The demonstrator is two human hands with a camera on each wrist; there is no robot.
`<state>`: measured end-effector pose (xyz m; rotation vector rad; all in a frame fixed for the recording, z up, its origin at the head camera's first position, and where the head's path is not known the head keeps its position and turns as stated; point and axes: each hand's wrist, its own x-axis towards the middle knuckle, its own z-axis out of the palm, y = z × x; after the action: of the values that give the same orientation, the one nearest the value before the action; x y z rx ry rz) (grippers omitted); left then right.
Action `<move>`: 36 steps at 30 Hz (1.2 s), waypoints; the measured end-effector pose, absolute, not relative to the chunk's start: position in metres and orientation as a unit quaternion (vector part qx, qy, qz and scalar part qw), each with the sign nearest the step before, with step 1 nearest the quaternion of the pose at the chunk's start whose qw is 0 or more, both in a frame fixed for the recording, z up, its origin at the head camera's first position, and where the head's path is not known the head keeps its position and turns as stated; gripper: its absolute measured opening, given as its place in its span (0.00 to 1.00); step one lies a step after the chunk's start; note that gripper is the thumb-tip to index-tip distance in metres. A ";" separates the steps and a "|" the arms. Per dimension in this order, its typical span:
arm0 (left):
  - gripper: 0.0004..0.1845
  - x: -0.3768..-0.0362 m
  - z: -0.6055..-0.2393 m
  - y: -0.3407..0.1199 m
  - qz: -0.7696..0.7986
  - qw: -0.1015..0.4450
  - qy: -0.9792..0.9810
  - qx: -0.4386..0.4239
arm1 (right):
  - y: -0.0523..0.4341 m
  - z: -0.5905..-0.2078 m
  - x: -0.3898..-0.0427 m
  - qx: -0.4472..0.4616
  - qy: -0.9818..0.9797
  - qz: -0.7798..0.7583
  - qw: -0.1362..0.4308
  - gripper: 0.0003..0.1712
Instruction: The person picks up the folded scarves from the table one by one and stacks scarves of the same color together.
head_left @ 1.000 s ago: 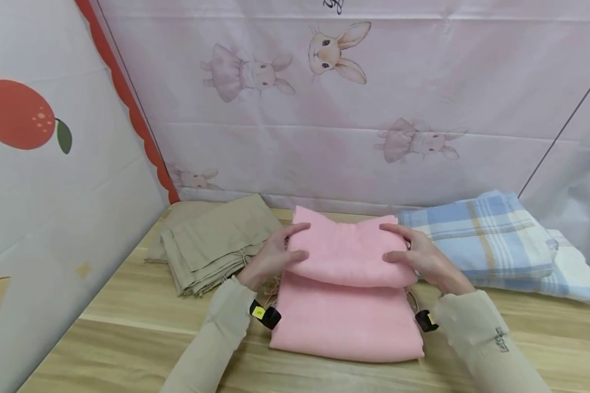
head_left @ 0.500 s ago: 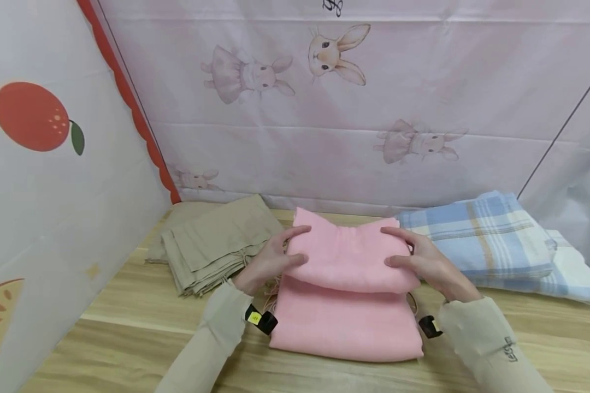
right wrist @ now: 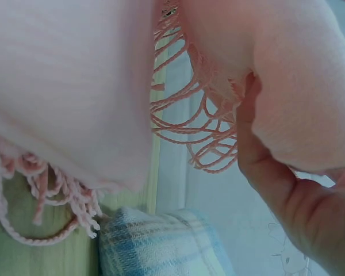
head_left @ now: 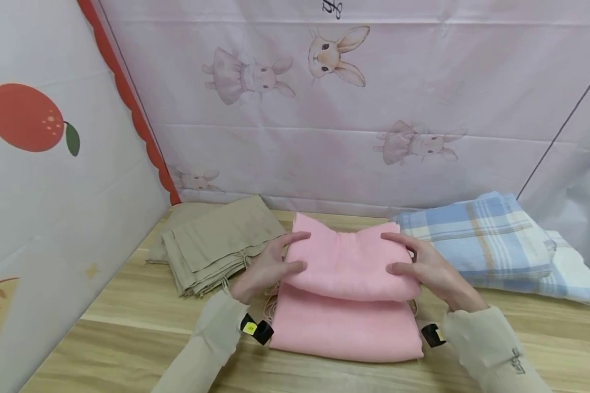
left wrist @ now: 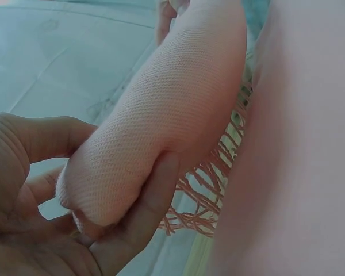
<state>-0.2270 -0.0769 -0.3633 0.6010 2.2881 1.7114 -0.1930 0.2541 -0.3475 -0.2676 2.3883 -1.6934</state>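
Head view, left fingers (head_left: 295, 238), right fingers (head_left: 398, 238), both curled round opposite sides of folded pink cloth (head_left: 349, 265)

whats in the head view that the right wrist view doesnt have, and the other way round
Only the head view shows the left hand, the folded khaki fringed cloth and the red fruit print.

Only the right wrist view shows loose strand ends in the right-side fringe; the head view catches just a sliver of that fringe.

Both show the pink fringed scarf, the right hand gripping it, the blue plaid cloth and the wooden table.
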 end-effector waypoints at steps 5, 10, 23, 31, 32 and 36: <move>0.35 -0.224 -0.363 -0.078 0.570 0.102 0.788 0.211 | 0.256 -0.349 -0.189 -0.095 0.804 -0.578 0.104 0.46; 0.35 -0.219 -0.363 -0.080 0.586 0.129 0.770 0.217 | 0.257 -0.350 -0.185 -0.096 0.806 -0.575 0.101 0.45; 0.35 -0.207 -0.361 -0.085 0.578 0.133 0.776 0.215 | 0.255 -0.350 -0.175 -0.118 0.797 -0.584 0.100 0.45; 0.37 -0.200 -0.360 -0.088 0.564 0.139 0.785 0.216 | 0.255 -0.348 -0.168 -0.110 0.801 -0.578 0.110 0.46; 0.37 -0.200 -0.360 -0.088 0.564 0.140 0.785 0.216 | 0.255 -0.348 -0.168 -0.109 0.800 -0.579 0.112 0.46; 0.37 -0.197 -0.360 -0.089 0.566 0.146 0.782 0.217 | 0.254 -0.349 -0.165 -0.109 0.800 -0.579 0.109 0.46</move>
<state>-0.1969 -0.0892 -0.3601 0.6242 2.2521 1.6289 -0.1649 0.2544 -0.3491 -0.3215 2.3533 -1.7025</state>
